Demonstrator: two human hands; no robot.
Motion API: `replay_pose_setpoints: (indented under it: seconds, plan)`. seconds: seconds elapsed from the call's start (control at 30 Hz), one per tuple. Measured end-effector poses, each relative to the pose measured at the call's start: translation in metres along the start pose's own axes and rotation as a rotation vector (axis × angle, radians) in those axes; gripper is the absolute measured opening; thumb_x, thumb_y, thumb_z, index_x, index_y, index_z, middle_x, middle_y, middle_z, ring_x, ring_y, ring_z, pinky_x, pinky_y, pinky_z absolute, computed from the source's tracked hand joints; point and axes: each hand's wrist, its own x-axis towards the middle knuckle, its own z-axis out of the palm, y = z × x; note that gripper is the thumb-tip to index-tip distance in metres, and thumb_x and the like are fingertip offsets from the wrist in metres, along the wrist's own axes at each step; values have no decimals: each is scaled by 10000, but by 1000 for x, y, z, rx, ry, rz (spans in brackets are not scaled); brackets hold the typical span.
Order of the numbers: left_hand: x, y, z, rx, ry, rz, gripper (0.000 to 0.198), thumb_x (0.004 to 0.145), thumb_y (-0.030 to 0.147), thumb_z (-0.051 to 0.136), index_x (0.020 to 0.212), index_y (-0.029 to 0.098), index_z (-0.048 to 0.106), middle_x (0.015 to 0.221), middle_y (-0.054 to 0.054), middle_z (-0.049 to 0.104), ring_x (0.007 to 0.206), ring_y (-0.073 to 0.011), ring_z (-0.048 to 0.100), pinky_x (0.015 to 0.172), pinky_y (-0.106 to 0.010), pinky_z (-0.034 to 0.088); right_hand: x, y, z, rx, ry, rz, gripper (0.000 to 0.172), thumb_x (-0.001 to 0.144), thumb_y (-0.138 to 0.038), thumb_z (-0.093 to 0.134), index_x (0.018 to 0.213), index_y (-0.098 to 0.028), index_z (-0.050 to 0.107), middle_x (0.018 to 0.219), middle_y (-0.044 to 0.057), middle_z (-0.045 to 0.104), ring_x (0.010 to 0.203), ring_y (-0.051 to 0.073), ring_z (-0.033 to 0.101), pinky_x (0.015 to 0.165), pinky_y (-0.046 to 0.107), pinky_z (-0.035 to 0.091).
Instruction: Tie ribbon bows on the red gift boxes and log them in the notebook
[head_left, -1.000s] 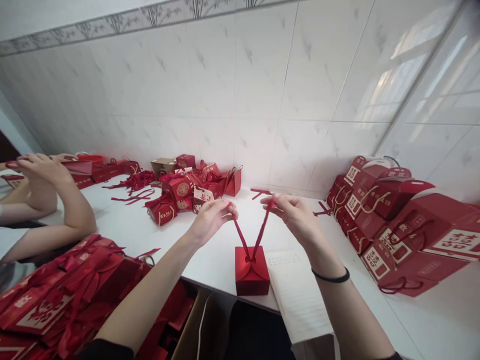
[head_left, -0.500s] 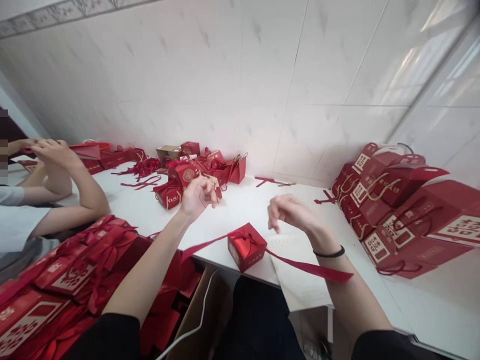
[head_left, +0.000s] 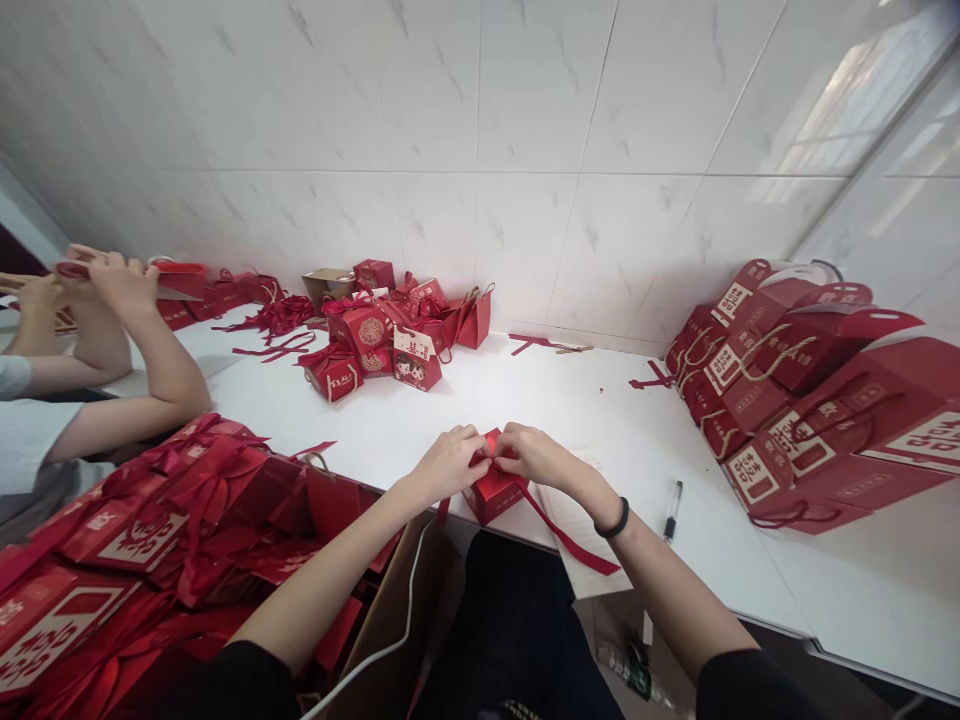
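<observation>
Box partly covered
Fingers hide much of its top; the right edge cuts off the stack; the paper's writing is too small to read.

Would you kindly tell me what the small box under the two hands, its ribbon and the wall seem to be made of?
The box looks like smooth, slightly glossy red card, given its flat faces and crisp edges. The ribbon is probably fabric, perhaps satin, since its tail curves softly. The wall appears glazed tile: straight joints and shiny reflections at right.
</observation>
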Motion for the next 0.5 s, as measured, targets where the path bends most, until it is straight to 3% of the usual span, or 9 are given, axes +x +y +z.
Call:
replay_pose_setpoints:
  seconds: [0.23, 0.5]
  plan:
    - [-3, -1, 5, -23, 30, 11, 119, 773, 139, 502, 755, 200, 604, 789, -34, 572, 795, -197, 528, 736, -323, 420, 4, -6, 2, -109, -41, -39, 92, 759, -75, 555, 727, -156, 582, 787, 30, 493, 596, 118, 452, 569, 243, 339]
    - [-3, 9, 3, 37, 59, -102, 47, 769, 189, 556, 754, 200, 599, 833, -32, 598, 838, -212, 547, 758, -361, 387, 2, 7, 7, 54, 47, -39, 120, 759, -75, 539, 696, -165, 492, 761, 6, 484, 613, 109, 451, 597, 234, 381]
